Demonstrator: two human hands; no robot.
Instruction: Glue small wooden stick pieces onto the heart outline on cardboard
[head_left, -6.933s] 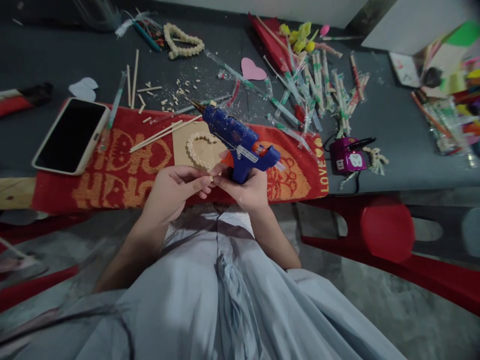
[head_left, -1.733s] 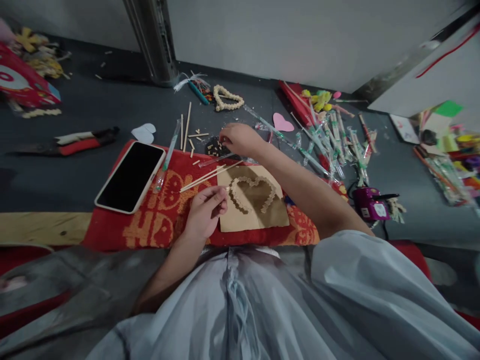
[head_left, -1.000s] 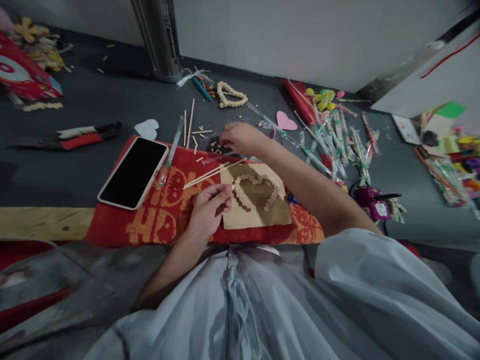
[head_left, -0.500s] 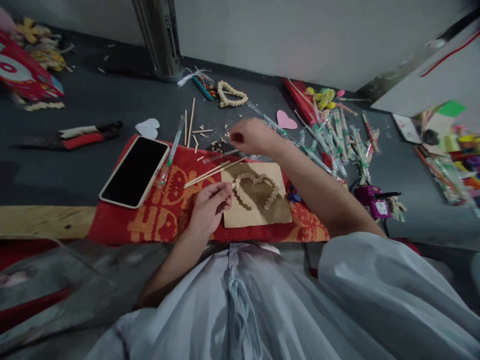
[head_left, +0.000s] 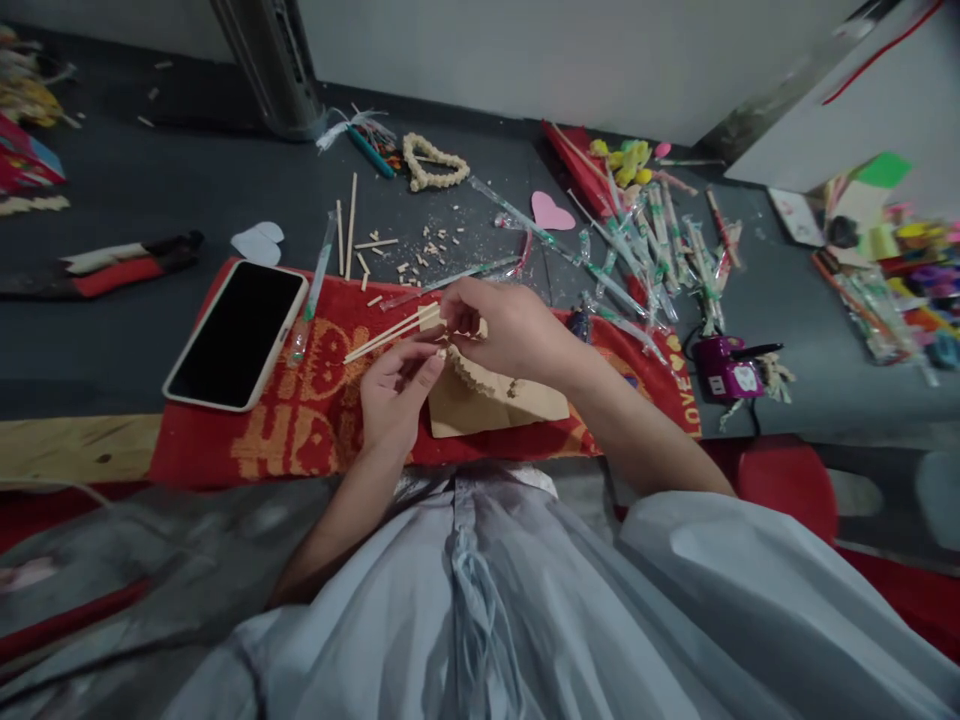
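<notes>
My left hand is closed, with a small pale piece pinched between thumb and finger. Just across from it, my right hand is curled with its fingertips drawn together; whatever they grip is hidden. Beneath both hands lies a square of tan cardboard, partly covered by the right hand. A heart outline of bumpy pale bits sits there, mostly hidden by the right hand. Two thin wooden sticks lie to the left of the cardboard on the red towel.
A phone lies left on the towel. Behind are cut stick bits, a finished-looking heart frame and a pink paper heart. Wrapped sticks and a purple device are at right; red-handled pliers far left.
My right hand has come down from the stick bits to meet my left fingertips over the cardboard. The view has shifted slightly, and the heart is now largely covered.
</notes>
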